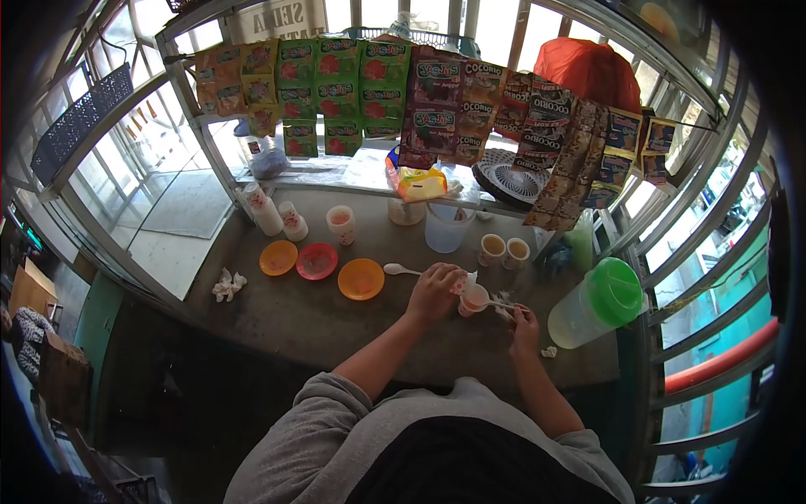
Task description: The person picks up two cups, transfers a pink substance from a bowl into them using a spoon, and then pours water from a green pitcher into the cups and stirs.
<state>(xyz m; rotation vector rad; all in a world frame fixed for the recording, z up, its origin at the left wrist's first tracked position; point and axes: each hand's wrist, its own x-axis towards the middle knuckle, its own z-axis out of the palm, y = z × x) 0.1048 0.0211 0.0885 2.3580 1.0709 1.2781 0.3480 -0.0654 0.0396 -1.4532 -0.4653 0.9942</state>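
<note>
Grasping a white, pink-marked wrapper or small cup (466, 283), the left hand (437, 291) sits just beside the mouth of a printed drinking cup (472, 307) on the near part of the bench (285, 321). Which of the two it is, I cannot tell, as the fingers cover much of it. The right hand (525, 329) has its fingers pinched on the handle end of a white plastic spoon (499, 304).

What matters most is how spoon and cup line up: the spoon's long axis runs crosswise, from the right fingers leftward to the cup's rim, while the cup lies between the two hands, nearer to the left. From the left fingers it is just to the right and slightly closer to the body; from the right fingers it is to the left, one spoon's reach away.

The printed cup is small and pale with reddish marks, its opening facing up and looking pinkish inside; whether it is supported by the bench alone is hidden. Crumpled tissue (503, 312) is near the spoon. Beyond are two filled cups (505, 251), and a green-lidded pitcher (579, 313) stands farther right.
</note>
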